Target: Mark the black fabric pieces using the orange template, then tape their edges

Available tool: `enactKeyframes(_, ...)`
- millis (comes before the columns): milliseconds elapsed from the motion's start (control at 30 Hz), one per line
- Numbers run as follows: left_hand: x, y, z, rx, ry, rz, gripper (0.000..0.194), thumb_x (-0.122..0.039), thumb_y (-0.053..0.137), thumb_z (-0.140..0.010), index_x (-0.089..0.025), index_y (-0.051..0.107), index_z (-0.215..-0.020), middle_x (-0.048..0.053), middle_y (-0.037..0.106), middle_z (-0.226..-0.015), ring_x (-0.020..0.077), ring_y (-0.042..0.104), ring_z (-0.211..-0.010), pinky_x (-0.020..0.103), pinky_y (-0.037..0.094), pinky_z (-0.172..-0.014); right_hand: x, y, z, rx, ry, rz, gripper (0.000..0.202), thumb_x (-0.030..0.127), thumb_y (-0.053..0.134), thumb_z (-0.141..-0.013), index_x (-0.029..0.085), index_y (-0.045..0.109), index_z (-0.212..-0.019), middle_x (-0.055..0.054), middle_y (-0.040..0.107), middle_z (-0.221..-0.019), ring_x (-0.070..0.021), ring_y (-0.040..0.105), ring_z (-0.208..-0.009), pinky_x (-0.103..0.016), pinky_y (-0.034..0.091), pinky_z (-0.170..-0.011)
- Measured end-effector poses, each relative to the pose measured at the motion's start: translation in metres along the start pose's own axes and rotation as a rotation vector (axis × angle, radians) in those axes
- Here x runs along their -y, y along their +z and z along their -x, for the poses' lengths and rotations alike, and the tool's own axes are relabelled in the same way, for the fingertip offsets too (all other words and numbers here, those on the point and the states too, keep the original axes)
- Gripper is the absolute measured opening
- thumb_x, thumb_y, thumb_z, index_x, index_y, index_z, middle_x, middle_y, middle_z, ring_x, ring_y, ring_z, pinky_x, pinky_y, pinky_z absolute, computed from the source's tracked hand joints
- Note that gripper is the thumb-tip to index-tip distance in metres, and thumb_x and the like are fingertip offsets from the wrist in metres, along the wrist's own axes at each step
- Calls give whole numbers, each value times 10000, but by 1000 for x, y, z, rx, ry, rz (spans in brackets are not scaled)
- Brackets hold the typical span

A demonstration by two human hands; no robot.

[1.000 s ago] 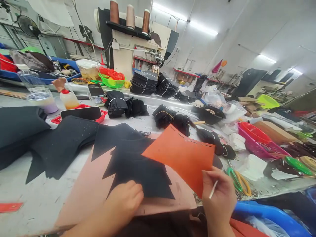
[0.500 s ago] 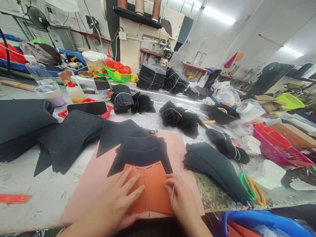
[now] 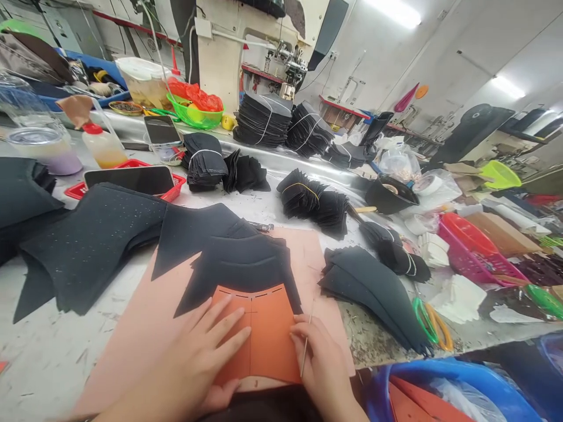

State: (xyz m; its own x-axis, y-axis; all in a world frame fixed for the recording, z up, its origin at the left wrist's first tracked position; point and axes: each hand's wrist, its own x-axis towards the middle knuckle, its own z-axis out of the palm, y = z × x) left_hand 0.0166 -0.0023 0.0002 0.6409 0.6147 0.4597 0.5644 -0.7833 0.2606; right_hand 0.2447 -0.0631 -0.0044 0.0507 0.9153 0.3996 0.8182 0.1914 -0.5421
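Observation:
An orange template (image 3: 272, 334) with short dark slots along its curved top edge and thin drawn lines lies at the front of a pink sheet (image 3: 118, 346). My left hand (image 3: 211, 346) rests on its left half, fingers spread. At its right edge my right hand (image 3: 323, 357) is closed around a thin pointed rod (image 3: 305, 346), perhaps an awl or a marking refill, its tip pointing up and away. Dark fabric pieces (image 3: 241, 258) lie stacked just beyond the template, their near edge partly hidden by it.
More dark pieces lie left (image 3: 97, 246) and right (image 3: 369, 293). Scissors (image 3: 433, 325) with green and orange handles sit near the table's front edge. A phone (image 3: 129, 179) lies on a red basket (image 3: 180, 186). A blue tub (image 3: 457, 381) stands below at right.
The camera view has shifted slightly, so the background sits higher and further left. Both hands keep their places on the template, with the rod still in the right one.

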Motion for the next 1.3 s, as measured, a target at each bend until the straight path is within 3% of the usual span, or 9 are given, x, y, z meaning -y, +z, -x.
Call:
enactKeyframes(467,-3,6,0,-60,1,-17,485,-466,683,-603,-256,652,-1039,25,653,-1151,298,513,-1147,408,292,-1045,-9,-4,-4,123,19,-2,179,197,448,-902,228,618,-853,-80,688,-968,-183,671,-888,-251,545,-698)
enactKeyframes(667,-3,7,-1,-67,16,-29,487,-467,678,-587,-240,653,-1017,24,667,-1119,315,524,-1127,420,291,-1036,3,-14,-29,77,15,-95,284,253,387,-937,227,625,-1091,-65,694,-967,-194,639,-894,-302,515,-752)
enactKeyframes(800,-3,6,1,-52,35,-38,472,-469,663,-615,-231,646,-1022,27,668,-1107,313,505,-1147,424,271,-1053,26,-4,-59,218,10,-237,322,293,348,-948,207,642,-851,-42,676,-784,-170,625,-742,-267,486,-659)
enactKeyframes(933,0,7,2,-52,64,-70,477,-513,653,-632,-230,641,-1015,31,659,-1116,307,500,-1140,418,251,-1060,39,15,-79,360,16,-160,317,279,320,-943,205,562,-753,-18,634,-680,-159,586,-636,-251,427,-593)
enactKeyframes(1300,2,9,1,-59,94,-113,475,-542,612,-653,-227,635,-1008,47,653,-1092,300,493,-1117,415,254,-1037,44,19,-81,379,7,-69,338,294,290,-949,215,507,-702,-13,606,-656,-159,562,-614,-246,386,-581)
